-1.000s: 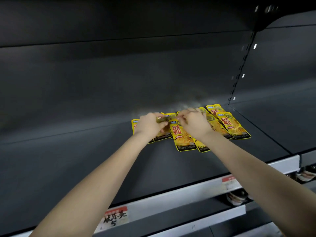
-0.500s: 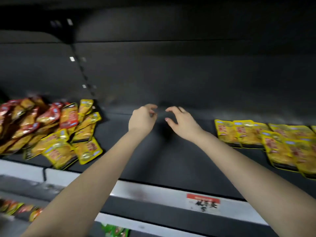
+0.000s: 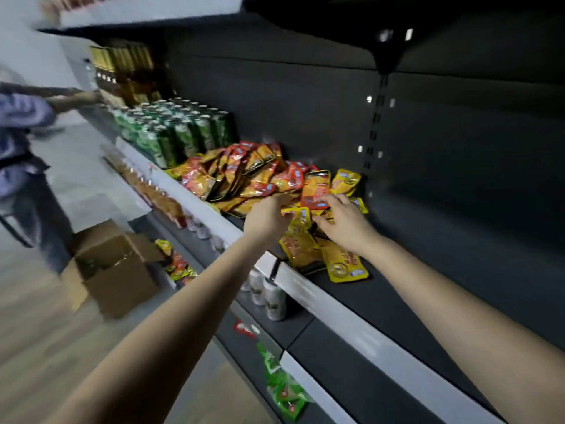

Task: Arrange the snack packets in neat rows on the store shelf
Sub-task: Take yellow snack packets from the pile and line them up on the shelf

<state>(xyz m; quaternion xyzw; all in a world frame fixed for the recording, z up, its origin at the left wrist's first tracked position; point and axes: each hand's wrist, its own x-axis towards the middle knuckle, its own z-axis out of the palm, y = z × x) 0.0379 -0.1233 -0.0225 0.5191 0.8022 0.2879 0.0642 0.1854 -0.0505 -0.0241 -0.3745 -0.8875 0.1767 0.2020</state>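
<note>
A loose pile of red, orange and yellow snack packets [image 3: 244,179] lies on the dark shelf [image 3: 412,270], left of the upright post. Both my hands are in the right end of the pile. My left hand [image 3: 269,217] is seen from the back, with its fingers curled towards a small yellow packet [image 3: 298,214]; its fingertips are hidden. My right hand [image 3: 345,223] lies spread over yellow packets, and its fingertips touch the lower edge of an orange packet [image 3: 316,188]. Two yellow packets [image 3: 345,264] lie flat near the shelf's front edge.
Green cans [image 3: 177,133] and dark bottles [image 3: 125,75] stand further left on the same shelf. An open cardboard box [image 3: 113,267] sits on the floor. Another person [image 3: 21,142] stands at the far left. Lower shelves hold small bottles [image 3: 269,295] and green packets [image 3: 284,390].
My view has swung left, away from the row of yellow packets. Both hands, empty in mid-air half a second ago, have moved to the loose pile and now touch packets there.
</note>
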